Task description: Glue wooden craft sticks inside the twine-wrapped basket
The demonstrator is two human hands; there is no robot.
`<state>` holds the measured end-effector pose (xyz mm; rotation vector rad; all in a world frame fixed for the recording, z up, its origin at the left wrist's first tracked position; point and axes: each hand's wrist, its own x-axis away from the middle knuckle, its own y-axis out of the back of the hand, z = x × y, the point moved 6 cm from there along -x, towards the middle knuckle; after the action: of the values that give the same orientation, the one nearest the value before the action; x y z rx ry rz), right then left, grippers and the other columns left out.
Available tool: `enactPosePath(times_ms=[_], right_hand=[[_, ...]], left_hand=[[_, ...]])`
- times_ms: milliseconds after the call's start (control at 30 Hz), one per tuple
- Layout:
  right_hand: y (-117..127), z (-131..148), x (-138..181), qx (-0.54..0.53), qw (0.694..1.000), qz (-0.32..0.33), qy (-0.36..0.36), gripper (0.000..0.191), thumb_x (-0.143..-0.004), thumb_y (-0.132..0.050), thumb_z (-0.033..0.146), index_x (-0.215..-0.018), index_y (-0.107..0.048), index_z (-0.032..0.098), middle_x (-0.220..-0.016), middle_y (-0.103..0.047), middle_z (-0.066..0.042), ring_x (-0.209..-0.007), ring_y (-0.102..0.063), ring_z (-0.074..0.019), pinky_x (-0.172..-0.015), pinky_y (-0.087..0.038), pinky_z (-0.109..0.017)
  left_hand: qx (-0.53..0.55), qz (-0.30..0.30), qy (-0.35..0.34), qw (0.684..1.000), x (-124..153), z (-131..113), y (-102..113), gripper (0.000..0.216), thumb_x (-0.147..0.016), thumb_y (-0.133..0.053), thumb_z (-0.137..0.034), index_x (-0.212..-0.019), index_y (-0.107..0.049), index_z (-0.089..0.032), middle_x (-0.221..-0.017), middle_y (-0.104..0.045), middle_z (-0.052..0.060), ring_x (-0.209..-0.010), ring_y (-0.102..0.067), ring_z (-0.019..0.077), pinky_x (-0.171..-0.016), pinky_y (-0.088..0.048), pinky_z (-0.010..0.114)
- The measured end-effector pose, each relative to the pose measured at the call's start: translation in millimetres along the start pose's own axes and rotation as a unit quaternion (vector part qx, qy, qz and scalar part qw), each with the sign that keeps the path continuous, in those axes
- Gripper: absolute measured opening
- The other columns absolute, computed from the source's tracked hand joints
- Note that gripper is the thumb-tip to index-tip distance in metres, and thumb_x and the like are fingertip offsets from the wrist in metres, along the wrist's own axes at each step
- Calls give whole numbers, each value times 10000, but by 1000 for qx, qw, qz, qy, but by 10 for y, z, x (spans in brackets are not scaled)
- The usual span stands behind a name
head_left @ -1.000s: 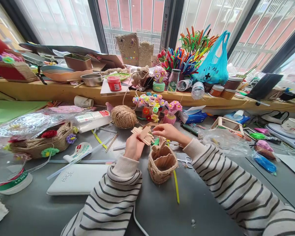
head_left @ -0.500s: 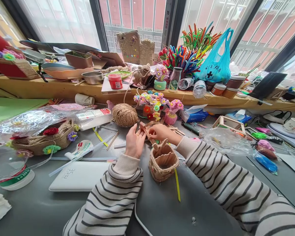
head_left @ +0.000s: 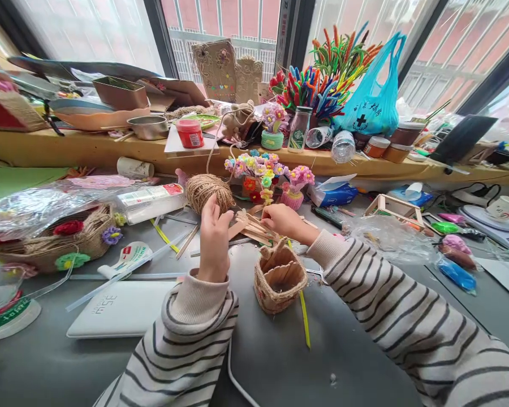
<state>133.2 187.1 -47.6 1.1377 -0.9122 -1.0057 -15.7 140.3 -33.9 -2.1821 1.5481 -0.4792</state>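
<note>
My left hand (head_left: 214, 243) is raised in front of the twine ball (head_left: 207, 192), its fingers partly curled. A flat wooden craft stick (head_left: 236, 229) juts out from its thumb side; the grip itself is hidden behind the hand. To the right, my right hand (head_left: 283, 221) pinches at a loose pile of wooden craft sticks (head_left: 257, 229), its fingertips closed on a stick there. Just in front of the pile stands a small twine-wrapped basket (head_left: 280, 280), lined with wooden sticks. A yellow-green strip (head_left: 305, 319) lies against the basket's right side.
A white flat box (head_left: 114, 311) and clear glue sticks (head_left: 119, 277) lie left of my left arm. Behind the hands stand crocheted flowers (head_left: 258, 169) and a blue tissue pack (head_left: 333, 192). A twine basket with flowers (head_left: 55, 237) sits left; crumpled plastic (head_left: 390, 240) lies right.
My hands have moved apart: the left has shifted left and turned upright, away from the right. The stick pile between them now shows. The view has shifted slightly.
</note>
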Motion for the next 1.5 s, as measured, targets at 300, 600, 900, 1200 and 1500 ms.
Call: enactPosePath(times_ms=[300,600,900,1200,1500], right_hand=[[61,-114,65,-7,999,-12,-35,307,-884,-523,346,-1137,-551,173,-1144,-580,-72,-968,-586,-179,-820,-504,-392],[-100,-20,20,-16,1000,18,-12,312,-884,-521,354,-1138,-550,174,-1140,-581,-72,-965,-587,-178,-817,-504,-390],[-158,52,-57,2,998,59,29,295,-883,-524,346,-1123,-559,178,-1137,-583,-69,-960,-588,-175,-813,-506,-381],[-30,32,4,-23,996,-25,78,307,-880,-530,348,-1122,-556,160,-1109,-592,-68,-940,-593,-174,-801,-509,-388],[558,-88,339,-155,955,-237,88,100,-842,-580,244,-849,-587,144,-802,-635,-10,-716,-596,-105,-701,-505,-278]], left_hand=[[-126,80,-89,985,111,-387,-58,338,-790,-537,-38,-1031,-644,-249,-1208,-611,-7,-1183,-524,176,-961,-444,227],[-358,254,-11,898,284,-430,-191,277,-533,-776,1,-748,-740,-170,-776,-728,58,-727,-652,206,-702,-503,241],[-502,331,-75,796,482,-181,-348,147,-605,-726,-130,-602,-733,-277,-591,-684,-2,-578,-550,190,-561,-359,255],[-565,339,-125,742,595,-277,-302,173,-613,-682,-168,-707,-731,-305,-646,-700,19,-616,-583,226,-567,-340,277],[-697,337,-134,619,747,-346,-243,254,-691,-688,-204,-928,-717,-291,-744,-731,45,-638,-637,261,-542,-339,284]])
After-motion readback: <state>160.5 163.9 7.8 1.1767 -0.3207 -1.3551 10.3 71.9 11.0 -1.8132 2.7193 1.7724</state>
